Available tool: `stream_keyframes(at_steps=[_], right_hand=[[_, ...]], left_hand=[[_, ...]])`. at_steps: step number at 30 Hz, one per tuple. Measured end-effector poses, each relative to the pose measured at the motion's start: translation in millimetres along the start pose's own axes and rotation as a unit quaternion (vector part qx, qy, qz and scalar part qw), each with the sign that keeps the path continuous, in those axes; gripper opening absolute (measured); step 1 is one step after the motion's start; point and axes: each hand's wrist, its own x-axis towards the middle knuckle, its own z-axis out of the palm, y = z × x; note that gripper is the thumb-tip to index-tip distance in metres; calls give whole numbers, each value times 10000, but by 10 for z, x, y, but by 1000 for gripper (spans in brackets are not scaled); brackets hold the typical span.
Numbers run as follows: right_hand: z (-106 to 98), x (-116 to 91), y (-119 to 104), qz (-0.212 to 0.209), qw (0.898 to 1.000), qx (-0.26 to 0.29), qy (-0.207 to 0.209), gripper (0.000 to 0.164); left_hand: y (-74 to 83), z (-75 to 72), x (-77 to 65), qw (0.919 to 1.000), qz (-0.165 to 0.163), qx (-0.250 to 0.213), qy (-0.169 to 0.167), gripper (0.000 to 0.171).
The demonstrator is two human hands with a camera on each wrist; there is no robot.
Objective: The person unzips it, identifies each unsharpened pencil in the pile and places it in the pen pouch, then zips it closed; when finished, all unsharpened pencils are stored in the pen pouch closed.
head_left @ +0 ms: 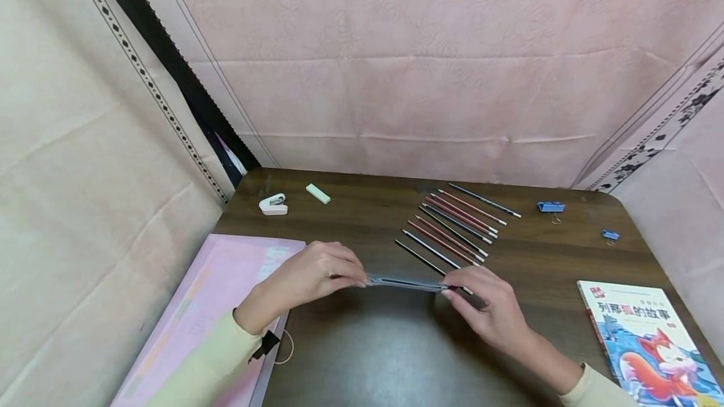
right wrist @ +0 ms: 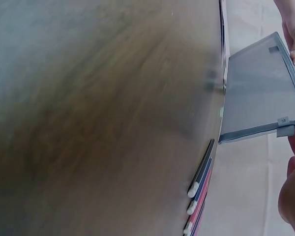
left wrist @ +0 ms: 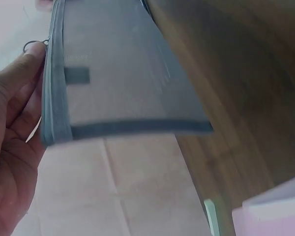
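Zip pouch (left wrist: 128, 73), sheer grey, thin, rectangular; fingers (left wrist: 28, 120) pinching its zipped edge (left wrist: 56, 98)

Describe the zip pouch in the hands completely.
The rectangular pouch is translucent grey, seemingly mesh or thin plastic, with blue-grey edging, small tags and a zipper edge with a ring pull. It hangs zipper edge up over the table, the left hand pinching near one end of that edge, the right hand near the other. Whether it is zipped shut is unclear.
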Motion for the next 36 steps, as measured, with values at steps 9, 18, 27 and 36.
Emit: stream_keyframes(at_steps=[9,18,27,36], right_hand=[[-169,-23,167,467,9971,-602,-70,32],[-253,-83,215,593,9947,-824,-175,35],[-275,-43,244,819,9929,-850,-177,39],[-137,15,130,286,9995,-55,-110,34]], left_hand=[[-255,-239,-127,9986,-486,129,163,13],[-394,-322,-264,9961,-840,56,254,15],[-401,-375,-328,9934,-1034,-356,352,16],[61,-396,-229,9620,-2260,48,-1533,4]])
